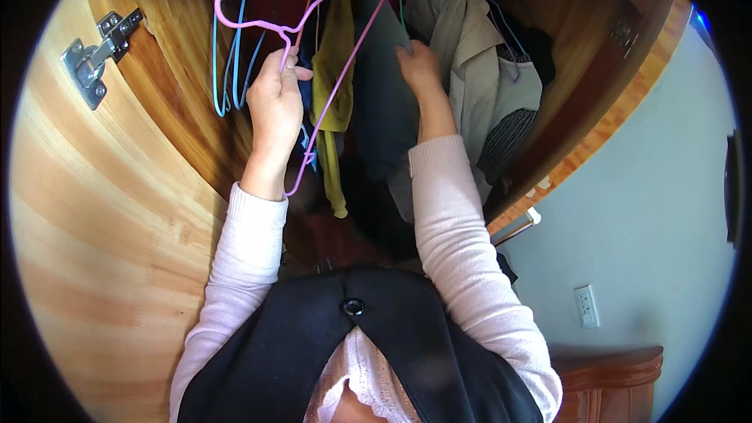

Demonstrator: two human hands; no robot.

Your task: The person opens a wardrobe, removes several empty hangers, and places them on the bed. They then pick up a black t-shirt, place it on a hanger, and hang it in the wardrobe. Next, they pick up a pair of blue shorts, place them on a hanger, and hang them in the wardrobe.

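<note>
My left hand [276,102] is closed round a pink clothes hanger [288,29], just below its hook. The hanger is bare and tilted, its long side slanting down past my wrist. My right hand [423,70] reaches farther into the wardrobe and grips the edge of a dark grey garment [381,86]. A green hanger [400,6] runs down to that garment; part of my right fingers is hidden by the cloth. Between my hands hangs a mustard-yellow garment [337,90], and a beige garment [462,39] hangs just right of my right hand.
Several blue hangers [216,55] hang at the left. The wooden door [117,211] stands open on its metal hinge [90,66]. A white and striped garment [517,102] hangs near the right wardrobe wall. Outside are a wall switch [586,307] and reddish-brown wooden furniture [611,372].
</note>
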